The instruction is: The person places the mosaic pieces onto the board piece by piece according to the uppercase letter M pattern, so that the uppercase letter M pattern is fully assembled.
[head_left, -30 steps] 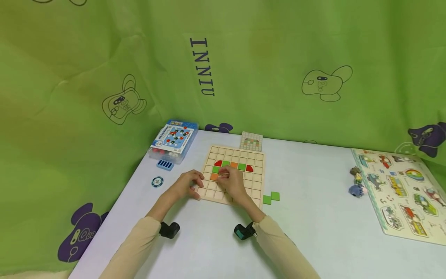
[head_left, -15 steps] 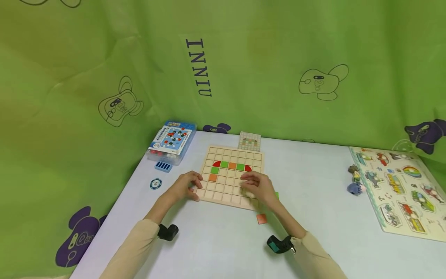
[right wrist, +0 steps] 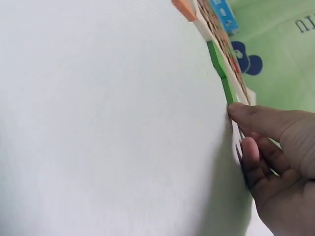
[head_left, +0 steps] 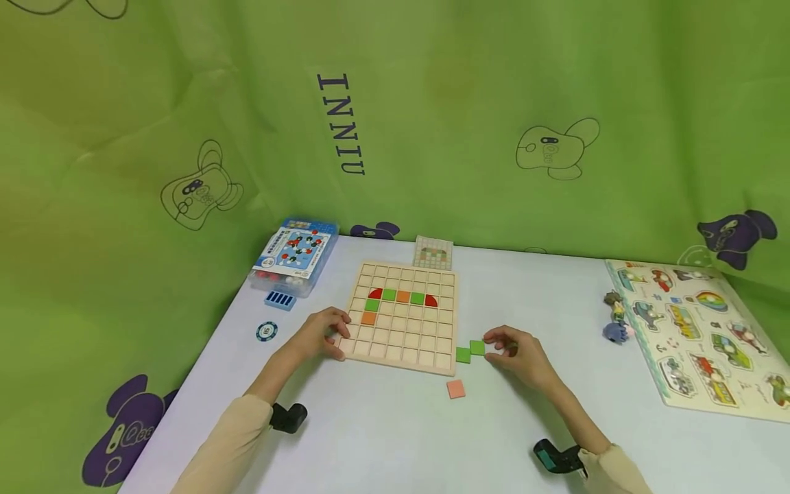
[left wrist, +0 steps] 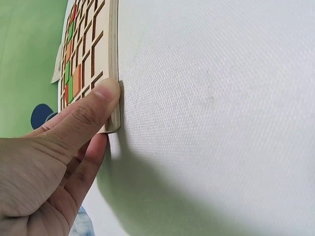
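At the near left corner of the wooden grid board, my left hand holds the frame, the thumb along its front edge and the fingers round the side. Red quarter-round tiles plus green and orange square tiles fill some of the squares. My right hand is off the board's right side, thumb and index fingertips right at the edge of a green square tile. Its fingers are bent and spread apart. Another green tile lies corner to corner with that one, by the board. An orange tile lies nearer to me.
A pattern card stands behind the board. On the left are a molecule-model box, a small blue block and a round chip. Farther right lie small figurines and a picture puzzle board.
My right hand has left the orange tile's square on the board and moved right to the loose green tiles, uncovering the loose orange one. My left hand stays at the board's corner.
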